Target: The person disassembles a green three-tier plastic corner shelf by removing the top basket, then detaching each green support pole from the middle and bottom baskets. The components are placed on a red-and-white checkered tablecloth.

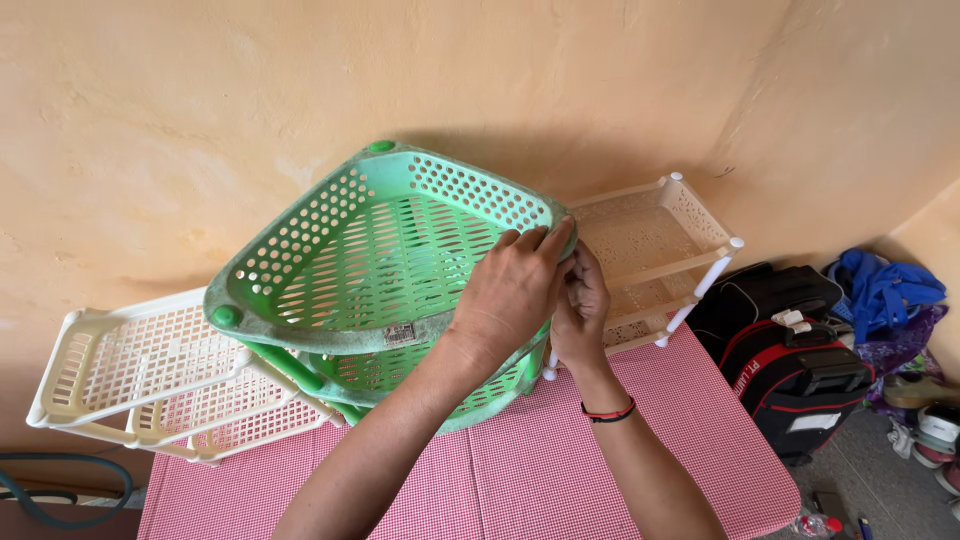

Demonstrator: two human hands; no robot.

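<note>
Tiered basket rack point(380, 260) standing on table point(560, 470), between two other racks: one point(140, 380) sitting left, one point(650, 250) right. Suitcase point(790, 370) lying right of table, on floor.

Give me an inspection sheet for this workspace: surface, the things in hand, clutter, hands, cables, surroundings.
Surface: table under a pink checked cloth.
Things in hand: green two-tier perforated plastic rack, tilted, gripped at its right corner.
Clutter: cream rack to the left, another cream rack to the right.
Hands: left hand over the green rim; right hand below it, wristband on.
Cables: dark hose or cable loop at lower left.
Surroundings: ochre wall; black and red bag, blue cloth, shoes on the floor.
</note>
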